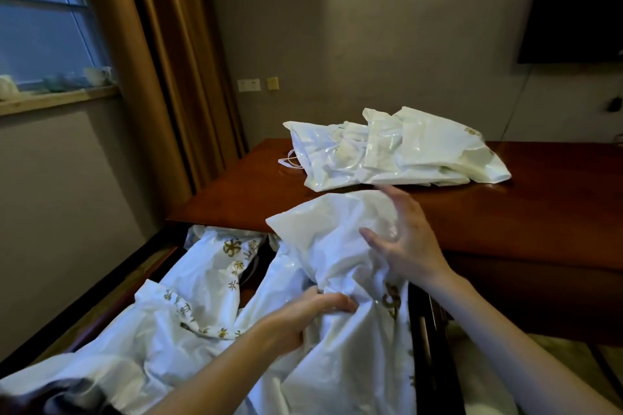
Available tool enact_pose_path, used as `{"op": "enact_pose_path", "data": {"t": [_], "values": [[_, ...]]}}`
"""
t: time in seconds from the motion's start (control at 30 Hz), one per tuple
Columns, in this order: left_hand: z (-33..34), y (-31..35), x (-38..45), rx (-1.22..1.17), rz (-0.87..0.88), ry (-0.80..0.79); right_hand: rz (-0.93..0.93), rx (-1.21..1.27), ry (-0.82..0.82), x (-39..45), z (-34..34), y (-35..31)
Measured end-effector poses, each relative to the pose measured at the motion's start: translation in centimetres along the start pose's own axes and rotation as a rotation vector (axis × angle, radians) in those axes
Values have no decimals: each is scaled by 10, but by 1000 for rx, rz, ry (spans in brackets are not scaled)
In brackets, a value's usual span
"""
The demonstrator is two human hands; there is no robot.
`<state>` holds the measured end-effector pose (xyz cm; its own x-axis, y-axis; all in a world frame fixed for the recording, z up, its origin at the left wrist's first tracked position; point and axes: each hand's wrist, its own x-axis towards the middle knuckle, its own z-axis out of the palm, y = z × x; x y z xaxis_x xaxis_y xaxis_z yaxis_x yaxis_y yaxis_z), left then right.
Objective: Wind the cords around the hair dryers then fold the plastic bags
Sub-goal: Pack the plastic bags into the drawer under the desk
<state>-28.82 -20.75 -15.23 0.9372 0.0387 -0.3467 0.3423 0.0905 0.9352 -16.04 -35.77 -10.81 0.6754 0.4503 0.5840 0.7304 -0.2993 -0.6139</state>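
— Where's the bag I'm working on?

— The crumpled white plastic bag with gold print (pixel 340 266) lies lengthwise toward the reddish-brown wooden desk (pixel 505 212), its far end lapping onto the desk's near edge. My left hand (pixel 303 310) grips its bunched middle, fingers curled into the plastic. My right hand (pixel 404 239) hovers at the upper end, fingers spread, holding nothing.

— And around it?

— Left of it, below the desk's edge, more loose white printed bags (pixel 188 296) fill a dark open drawer (pixel 101 307). Farther back on the desk sits a pile of flattened white bags (pixel 397 148), with bare desktop to either side.
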Motion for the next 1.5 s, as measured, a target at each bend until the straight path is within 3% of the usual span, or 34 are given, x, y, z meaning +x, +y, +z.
{"op": "enact_pose_path", "data": {"t": [0.1, 0.17, 0.27, 0.43, 0.53, 0.6, 0.7, 0.77, 0.83, 0.97, 1.13, 1.3, 1.37, 1.43, 1.5], "values": [[10, -10, -2, 18, -45, -27, -26, -252, -422, 0, 16, -3], [15, -18, -4, 37, -71, -25, 32, -409, -596, -6, 27, 5], [16, -30, -5, 40, -124, -40, 115, -420, -724, -19, 33, 13], [15, -37, 0, 14, -137, -25, 461, -302, -863, -7, 47, 30], [18, -34, 0, 19, -125, -5, 765, 47, -834, 6, 50, 40], [17, -33, 0, 26, -116, 3, 839, 135, -799, 7, 53, 44], [18, -30, -1, 60, -85, 0, 749, -199, -740, 10, 66, 43], [20, -29, -1, 93, -67, 7, 565, -510, -705, 15, 75, 25], [22, -29, 0, 109, -48, 20, 416, -651, -647, 17, 90, 4], [22, -31, 3, 104, -36, 32, 363, -602, -588, 10, 114, -1], [19, -30, 7, 88, -45, 14, 467, -349, -767, 13, 75, 32], [19, -27, 14, 111, -61, 39, 601, -294, -630, -15, 41, 67], [12, -23, 18, 247, -82, 32, 515, -454, -624, -18, 42, 58], [-1, -13, 19, 600, -41, 54, 295, -630, -547, -28, 47, 43], [-12, -1, 15, 928, 75, 145, 221, -667, -430, -44, 55, 32]]}}
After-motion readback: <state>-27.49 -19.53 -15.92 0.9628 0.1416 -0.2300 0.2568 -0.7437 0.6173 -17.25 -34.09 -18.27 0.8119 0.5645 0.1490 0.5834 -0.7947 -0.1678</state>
